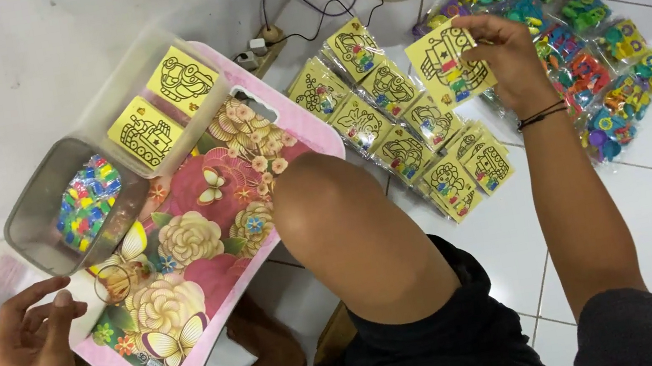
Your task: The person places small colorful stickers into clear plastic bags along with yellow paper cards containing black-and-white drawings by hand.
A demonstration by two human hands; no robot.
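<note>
Head view shows the right hand (pixel 509 55) pinching a thin yellow picture card (pixel 448 67) in slippery plastic above the packets (pixel 395 123) on the floor, likely light and bendy, best held by its edge, while the left hand (pixel 29 352) curls loosely, holding nothing, beside the flowered tray (pixel 206 256).

A yellow card packet (pixel 452 65) with a black line drawing and coloured bits is held upright-tilted above the floor tiles. It hangs just beside rows of like packets (pixel 395 123).
</note>
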